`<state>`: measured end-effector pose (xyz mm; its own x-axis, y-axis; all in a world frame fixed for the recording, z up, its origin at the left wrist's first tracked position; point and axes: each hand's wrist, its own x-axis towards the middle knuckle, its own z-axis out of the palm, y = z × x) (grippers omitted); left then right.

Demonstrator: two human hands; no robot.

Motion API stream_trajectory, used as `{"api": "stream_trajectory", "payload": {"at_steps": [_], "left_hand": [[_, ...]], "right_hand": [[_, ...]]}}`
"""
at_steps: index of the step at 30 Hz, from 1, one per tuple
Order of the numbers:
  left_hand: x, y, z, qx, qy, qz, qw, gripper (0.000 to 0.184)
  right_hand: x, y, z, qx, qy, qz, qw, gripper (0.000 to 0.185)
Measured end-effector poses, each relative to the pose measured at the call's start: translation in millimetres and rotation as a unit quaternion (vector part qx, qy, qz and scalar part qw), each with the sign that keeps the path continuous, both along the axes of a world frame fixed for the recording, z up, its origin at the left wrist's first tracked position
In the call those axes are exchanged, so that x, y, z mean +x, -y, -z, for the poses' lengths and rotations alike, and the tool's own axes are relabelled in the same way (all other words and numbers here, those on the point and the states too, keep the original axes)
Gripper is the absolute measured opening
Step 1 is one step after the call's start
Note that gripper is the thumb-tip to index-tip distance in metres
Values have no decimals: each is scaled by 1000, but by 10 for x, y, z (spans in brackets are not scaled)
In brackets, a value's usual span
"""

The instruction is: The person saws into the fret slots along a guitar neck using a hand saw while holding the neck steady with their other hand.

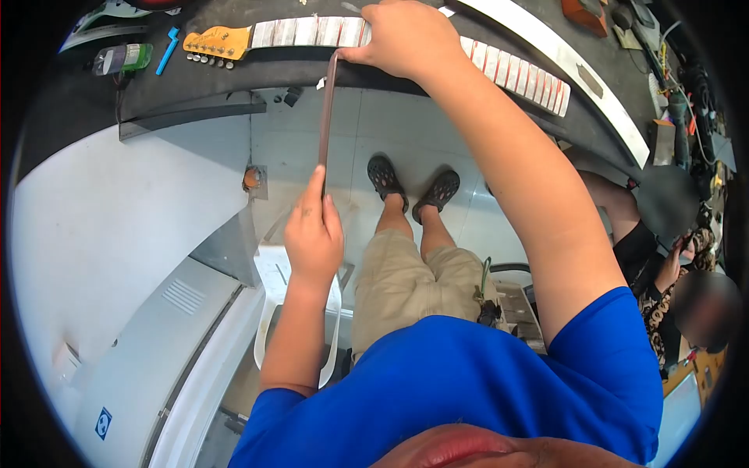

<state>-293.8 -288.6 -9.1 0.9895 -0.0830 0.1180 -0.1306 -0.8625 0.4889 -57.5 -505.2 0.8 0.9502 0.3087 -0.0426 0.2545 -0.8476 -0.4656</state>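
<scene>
A guitar neck [310,32] lies across the workbench, its fretboard covered with pale tape between reddish fret lines. At its left end is the yellow-orange headstock [218,41] with several metal tuners. My left hand [314,238] is closed around the lower end of a long, thin file-like bar [327,117], index finger stretched along it. The bar's upper end meets the neck's near edge. My right hand [409,37] grips the neck around its middle, thumb at the near edge by the bar's tip. Its other fingers are partly hidden.
A curved white strip [566,66] lies behind the neck. On the left are a bottle [123,59] and a blue string winder [167,51]. Tools crowd the right side. A white chair [273,273] stands below my left arm. Another person [663,257] sits at the right.
</scene>
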Motion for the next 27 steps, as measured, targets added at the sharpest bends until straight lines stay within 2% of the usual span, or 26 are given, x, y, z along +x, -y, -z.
{"api": "stream_trajectory", "payload": {"at_steps": [6,9,13,15,16,19,22,23,25,27], "left_hand": [[228,115,-136,35,-114,-24,993,54],[418,114,-53,25,-100,-27,994,57],[1444,317,2,44,-32,15,998,49],[1761,381,-74,26,-49,27,998,46],[1682,373,-156,56,-87,20,994,49],[791,90,99,28,-41,-2,999,56],[419,127,195,7,35,19,999,57],[490,92,237,2,3,11,1000,55],[1175,332,54,-9,-56,-8,998,52],[1793,286,13,37,-6,88,995,57]], "right_hand": [[14,-29,94,-8,1,4,1000,47],[23,-11,122,9,23,7,1000,47],[-12,7,155,32,34,9,999,46],[-16,12,87,17,1,12,1000,45],[-40,16,103,18,-1,10,1000,46],[-3,6,154,5,0,9,1000,47],[-2,28,151,1,-5,8,1000,48],[-21,26,137,1,-7,1,1000,48],[-20,62,124,7,-3,5,1000,46],[-31,55,152,13,8,10,1000,45]]}}
